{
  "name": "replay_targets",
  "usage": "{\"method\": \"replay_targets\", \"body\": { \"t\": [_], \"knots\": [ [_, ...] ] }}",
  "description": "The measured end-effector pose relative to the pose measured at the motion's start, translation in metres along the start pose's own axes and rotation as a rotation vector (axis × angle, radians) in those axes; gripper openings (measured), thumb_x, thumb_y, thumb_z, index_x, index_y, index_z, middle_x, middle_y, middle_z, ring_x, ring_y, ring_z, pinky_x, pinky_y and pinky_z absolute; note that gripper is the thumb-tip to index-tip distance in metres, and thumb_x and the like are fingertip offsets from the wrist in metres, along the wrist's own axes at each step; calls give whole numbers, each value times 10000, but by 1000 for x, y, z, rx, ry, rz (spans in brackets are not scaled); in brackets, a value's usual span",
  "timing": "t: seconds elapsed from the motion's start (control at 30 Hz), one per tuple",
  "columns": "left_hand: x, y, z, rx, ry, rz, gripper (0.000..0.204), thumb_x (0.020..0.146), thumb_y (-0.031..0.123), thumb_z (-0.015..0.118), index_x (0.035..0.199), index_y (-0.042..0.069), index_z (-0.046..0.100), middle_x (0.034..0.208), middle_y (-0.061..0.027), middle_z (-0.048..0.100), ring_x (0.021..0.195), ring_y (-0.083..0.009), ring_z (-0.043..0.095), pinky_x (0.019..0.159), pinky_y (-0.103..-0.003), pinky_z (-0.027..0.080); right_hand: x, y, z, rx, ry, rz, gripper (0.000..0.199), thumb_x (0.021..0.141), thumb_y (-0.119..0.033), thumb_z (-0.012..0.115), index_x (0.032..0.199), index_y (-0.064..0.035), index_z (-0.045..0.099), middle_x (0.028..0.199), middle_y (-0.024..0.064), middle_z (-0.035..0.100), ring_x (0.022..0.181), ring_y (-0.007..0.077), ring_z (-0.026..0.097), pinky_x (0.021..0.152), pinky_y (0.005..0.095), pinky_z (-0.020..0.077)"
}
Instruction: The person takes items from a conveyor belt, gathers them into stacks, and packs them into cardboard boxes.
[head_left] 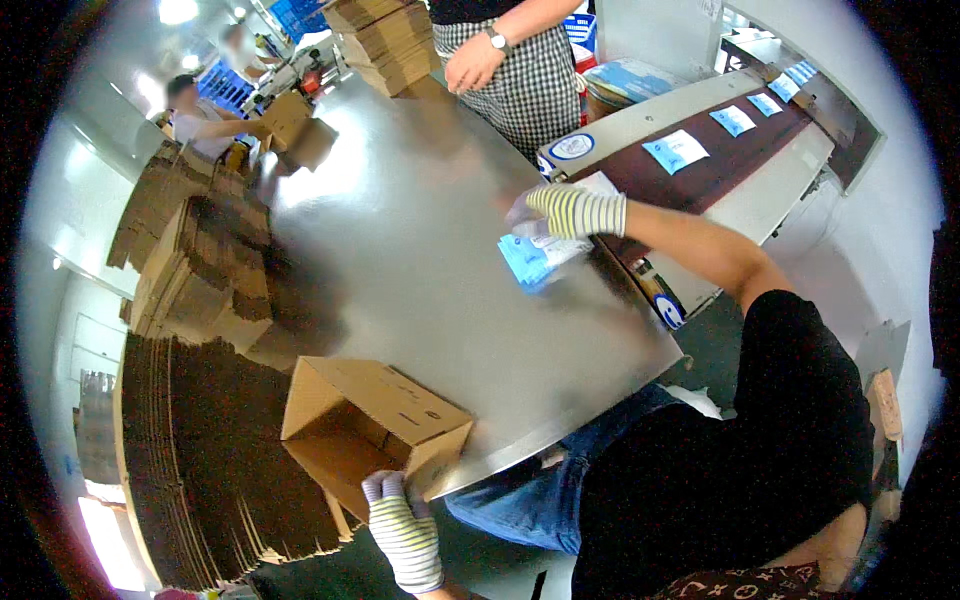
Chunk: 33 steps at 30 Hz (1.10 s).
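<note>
My left hand (403,530), in a striped glove, grips the near edge of an open cardboard box (428,415). The box lies tilted at the table's near left corner, its opening towards me and no contents visible in it. My right hand (572,211), gloved the same way, is curled over several overlapping blue-and-white packets (535,262) beside the conveyor's end. Its fingertips are blurred and partly hide the packets. Another white packet (598,184) shows just behind that hand.
A conveyor (730,170) at the right carries several spaced packets (676,151). Flattened cardboard (210,450) is stacked along the left of the metal table (400,270), with more cardboard (385,45) at the far end. A person in a checked apron (520,90) stands across; others work far left.
</note>
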<state>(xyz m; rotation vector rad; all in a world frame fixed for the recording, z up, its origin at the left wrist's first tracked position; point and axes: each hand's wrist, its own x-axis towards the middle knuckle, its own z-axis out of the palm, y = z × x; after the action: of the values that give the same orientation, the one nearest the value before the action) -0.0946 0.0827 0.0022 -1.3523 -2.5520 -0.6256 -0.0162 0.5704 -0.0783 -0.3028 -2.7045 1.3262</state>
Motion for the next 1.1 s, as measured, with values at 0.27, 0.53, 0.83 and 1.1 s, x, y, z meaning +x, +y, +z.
{"method": "replay_targets", "body": {
  "t": [0.27, 0.53, 0.83, 1.1],
  "knots": [
    [3, -12, 2, 97, -162, -3, 323, 782, 127, 635, 1102, 114, 599, 777, -125, 613, 688, -331, 577, 663, -433, 464, 74, 22, -16, -668, -666, 254, 619, 712, -379, 757, 1149, 30, 597, 1105, 167, 641, 980, 305, 610, 861, 391, 463],
    [-29, -14, 26, 296, -65, 11, 140, 800, 162, 642, 904, 98, 573, 715, -88, 589, 606, -268, 583, 582, -382, 471, -23, -42, 96, -1052, -171, -105, 777, 567, -479, 792, 1144, -2, 581, 1089, 177, 626, 953, 351, 613, 834, 488, 485],
    [-33, 12, 54, 480, -82, 129, 74, 785, 190, 533, 830, 133, 518, 699, -21, 517, 610, -179, 558, 565, -329, 447, -46, -106, 119, 139, -52, -175, 803, 535, -361, 855, 1174, -4, 526, 1068, 166, 641, 991, 291, 623, 876, 393, 493],
    [-33, 26, 62, 533, -99, 186, 65, 806, 192, 528, 830, 135, 507, 705, -19, 512, 625, -175, 555, 568, -336, 441, 9, -260, 184, -471, -223, -700, 508, 773, -170, 654, 1221, -1, 484, 1120, 156, 598, 1057, 273, 572, 884, 432, 468]
  ]
}}
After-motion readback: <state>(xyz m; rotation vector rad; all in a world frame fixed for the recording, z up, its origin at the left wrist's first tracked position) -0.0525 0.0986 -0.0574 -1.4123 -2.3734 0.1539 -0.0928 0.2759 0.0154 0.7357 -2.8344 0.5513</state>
